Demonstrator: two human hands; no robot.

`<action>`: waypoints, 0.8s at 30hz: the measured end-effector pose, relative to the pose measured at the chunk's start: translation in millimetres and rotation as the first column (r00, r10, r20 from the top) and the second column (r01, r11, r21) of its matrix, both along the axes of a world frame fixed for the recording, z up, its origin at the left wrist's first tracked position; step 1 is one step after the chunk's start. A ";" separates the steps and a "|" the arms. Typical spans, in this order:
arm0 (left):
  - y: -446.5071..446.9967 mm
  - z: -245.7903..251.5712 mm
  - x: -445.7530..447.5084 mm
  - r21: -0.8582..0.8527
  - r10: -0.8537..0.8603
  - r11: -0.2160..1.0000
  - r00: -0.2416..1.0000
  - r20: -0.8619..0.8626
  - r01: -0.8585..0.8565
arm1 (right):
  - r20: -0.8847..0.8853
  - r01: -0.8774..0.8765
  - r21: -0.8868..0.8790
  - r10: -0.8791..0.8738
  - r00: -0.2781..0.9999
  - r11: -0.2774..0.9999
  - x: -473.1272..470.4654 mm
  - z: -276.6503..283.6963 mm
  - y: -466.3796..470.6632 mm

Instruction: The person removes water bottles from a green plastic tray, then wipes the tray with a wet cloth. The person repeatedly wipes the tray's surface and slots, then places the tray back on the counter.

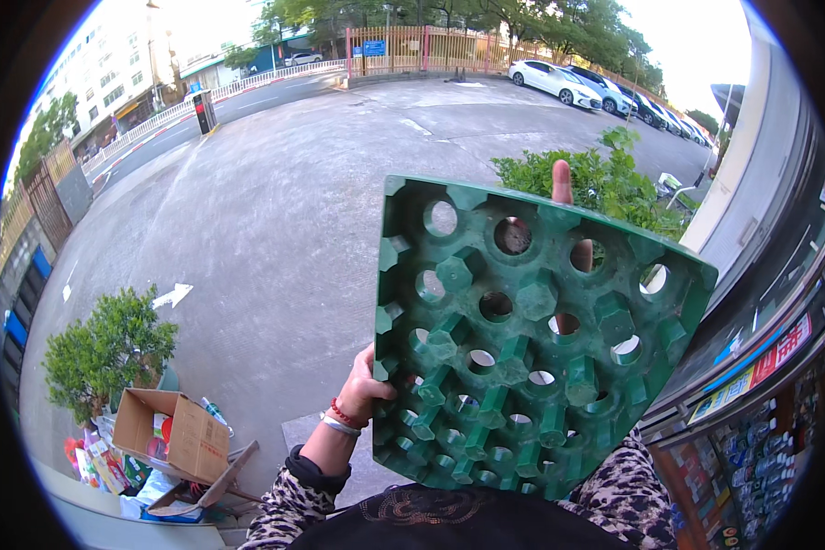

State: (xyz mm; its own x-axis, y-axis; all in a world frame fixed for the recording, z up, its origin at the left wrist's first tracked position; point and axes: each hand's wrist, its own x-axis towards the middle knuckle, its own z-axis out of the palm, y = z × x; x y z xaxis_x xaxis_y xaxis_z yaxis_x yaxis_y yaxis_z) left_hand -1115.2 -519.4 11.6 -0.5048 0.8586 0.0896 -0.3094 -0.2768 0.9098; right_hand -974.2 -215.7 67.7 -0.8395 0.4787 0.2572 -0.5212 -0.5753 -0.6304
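A large green plastic crate or tray (502,309), with round holes and several hexagonal pegs, is tilted up in front of my body. My left hand (369,386) grips its left edge, the thumb lying over the front side. Most of my right hand (562,183) is hidden behind the tray. One fingertip of it sticks up past the top edge, and skin also shows through some holes on the right side. My left wrist wears a red bead bracelet (347,414) and a silver-coloured bangle (340,426).
At lower left, an open cardboard box (199,440) and bagged items stand beside a potted shrub (113,347). A shop front with a display rack (760,454) runs along the right. Leafy plants (591,182) grow beyond the tray. Parked cars (557,82) line the far right of the paved yard (268,206).
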 end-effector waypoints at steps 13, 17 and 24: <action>5.7 18.2 16.5 0.001 -0.026 1.000 1.000 -0.017 0.026 | 0.089 0.181 -0.036 -0.177 0.980 0.983 3.6 -12.1 22.7; 6.8 11.3 18.8 0.031 -0.083 0.996 0.995 -0.053 0.085 | 0.107 0.210 -0.039 -0.205 0.973 0.977 3.7 -11.5 26.7; 9.9 2.8 11.2 0.059 -0.025 0.998 0.986 -0.163 0.035 | 0.127 0.247 -0.052 -0.239 0.963 0.968 2.3 -14.1 30.8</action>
